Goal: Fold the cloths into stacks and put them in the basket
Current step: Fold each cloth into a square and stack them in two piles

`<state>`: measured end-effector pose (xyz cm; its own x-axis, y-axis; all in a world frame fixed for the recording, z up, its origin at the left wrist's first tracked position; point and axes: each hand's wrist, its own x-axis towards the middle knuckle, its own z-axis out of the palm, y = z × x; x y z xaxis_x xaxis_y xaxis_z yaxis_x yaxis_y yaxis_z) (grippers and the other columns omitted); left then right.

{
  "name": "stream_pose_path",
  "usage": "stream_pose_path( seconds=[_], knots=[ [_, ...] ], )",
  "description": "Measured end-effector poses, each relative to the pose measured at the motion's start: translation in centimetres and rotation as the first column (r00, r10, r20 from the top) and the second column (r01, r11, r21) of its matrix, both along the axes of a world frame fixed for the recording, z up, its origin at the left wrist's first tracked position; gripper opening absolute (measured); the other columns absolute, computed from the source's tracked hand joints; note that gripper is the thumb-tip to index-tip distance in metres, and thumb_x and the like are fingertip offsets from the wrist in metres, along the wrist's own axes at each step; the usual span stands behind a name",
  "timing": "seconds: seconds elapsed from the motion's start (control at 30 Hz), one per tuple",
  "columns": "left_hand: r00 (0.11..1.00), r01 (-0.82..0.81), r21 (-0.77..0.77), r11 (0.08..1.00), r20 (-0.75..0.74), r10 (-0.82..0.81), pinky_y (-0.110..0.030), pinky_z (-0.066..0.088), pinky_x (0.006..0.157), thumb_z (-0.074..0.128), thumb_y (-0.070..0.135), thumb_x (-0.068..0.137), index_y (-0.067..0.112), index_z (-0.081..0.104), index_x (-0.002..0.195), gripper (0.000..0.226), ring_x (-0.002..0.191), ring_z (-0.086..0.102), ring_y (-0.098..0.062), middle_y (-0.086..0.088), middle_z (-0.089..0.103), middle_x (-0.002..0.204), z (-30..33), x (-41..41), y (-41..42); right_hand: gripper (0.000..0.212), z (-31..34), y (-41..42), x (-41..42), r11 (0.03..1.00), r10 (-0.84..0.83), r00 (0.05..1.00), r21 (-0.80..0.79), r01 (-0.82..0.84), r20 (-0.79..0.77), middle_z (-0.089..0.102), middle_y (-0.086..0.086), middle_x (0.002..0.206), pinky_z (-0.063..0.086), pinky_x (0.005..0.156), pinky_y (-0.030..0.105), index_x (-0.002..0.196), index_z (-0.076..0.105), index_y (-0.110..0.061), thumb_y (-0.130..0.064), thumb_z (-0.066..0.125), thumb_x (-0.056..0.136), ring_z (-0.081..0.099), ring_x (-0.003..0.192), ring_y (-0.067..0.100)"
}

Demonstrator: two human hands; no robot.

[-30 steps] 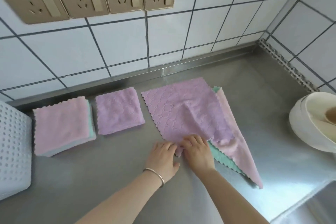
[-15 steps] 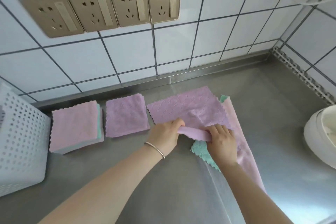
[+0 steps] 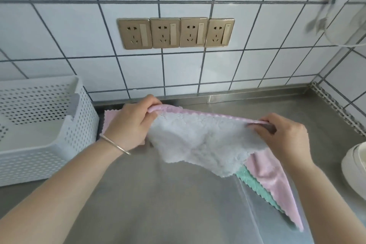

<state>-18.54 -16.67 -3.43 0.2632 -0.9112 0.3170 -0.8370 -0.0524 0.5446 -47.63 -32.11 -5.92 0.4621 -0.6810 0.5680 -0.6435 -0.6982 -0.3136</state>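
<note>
Left hand (image 3: 130,125) and right hand (image 3: 285,136) each pinching a top corner of purple cloth (image 3: 198,142), lifted over steel counter (image 3: 158,204). Pink cloth (image 3: 265,172) and green cloth (image 3: 255,184) beneath, right. White basket (image 3: 39,125) far left.

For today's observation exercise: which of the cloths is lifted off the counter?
The pale lilac cloth, pinched by the left hand and right hand; the pink cloth and green cloth lie flat.
</note>
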Motion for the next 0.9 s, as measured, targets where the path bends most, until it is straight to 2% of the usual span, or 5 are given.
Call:
stream_pose_path(
  seconds=[0.2,0.37,0.6,0.73,0.9],
  knots=[
    [0.985,-0.172,0.095,0.980,0.047,0.168,-0.025,0.032,0.052,0.049,0.025,0.093,0.013,0.052,0.080,0.018,0.056,0.045,-0.025,0.004,0.045,0.053,-0.5,5.7,4.8,0.024,1.2,2.1,7.3,0.906,0.173,0.973,0.413,-0.097,-0.153,0.042,-0.008,0.048,0.028,0.046,0.027,0.061,0.052,-0.031,-0.037,0.070,0.077,0.043,0.053,0.020],
    [0.938,-0.345,0.054,0.937,0.046,0.343,-0.033,0.038,0.056,0.053,0.017,0.091,0.015,0.057,0.080,0.012,0.058,0.050,-0.028,-0.005,0.053,0.059,-0.7,8.7,8.5,0.010,0.6,4.4,12.1,0.975,0.142,0.988,0.180,-0.129,-0.059,0.061,0.000,0.072,0.038,0.055,0.028,0.085,0.067,-0.011,-0.020,0.069,0.082,0.058,0.066,0.029],
    [0.968,-0.248,-0.067,0.966,-0.042,0.245,-0.009,0.039,0.062,0.045,0.035,0.082,0.029,0.059,0.087,0.016,0.072,0.054,0.006,0.031,0.060,0.073,-2.0,8.5,16.3,0.014,0.5,8.9,11.7,0.963,0.269,0.962,-0.024,-0.268,0.043,0.064,0.003,0.073,0.047,0.047,0.032,0.078,0.067,-0.012,-0.024,0.059,0.078,0.058,0.061,0.024],
    [0.990,-0.128,0.149,0.981,-0.039,0.135,-0.013,0.039,0.064,0.035,0.048,0.079,0.031,0.065,0.093,0.038,0.075,0.056,-0.002,0.018,0.064,0.084,-8.2,7.6,20.4,0.012,-4.0,11.5,8.9,0.906,0.390,0.909,0.238,-0.350,-0.145,0.063,-0.009,0.072,0.043,0.051,0.026,0.079,0.059,-0.029,-0.025,0.068,0.073,0.055,0.064,0.010],
    [0.987,-0.055,0.410,0.910,-0.115,0.111,-0.005,0.034,0.064,0.026,0.061,0.073,0.038,0.047,0.099,0.040,0.076,0.054,-0.008,0.025,0.051,0.073,-16.6,5.4,24.4,0.013,-10.2,15.4,7.1,0.752,0.499,0.745,0.649,-0.119,-0.442,0.052,-0.022,0.083,0.038,0.067,0.021,0.095,0.062,-0.038,-0.031,0.062,0.084,0.058,0.091,0.005]
  ],
)
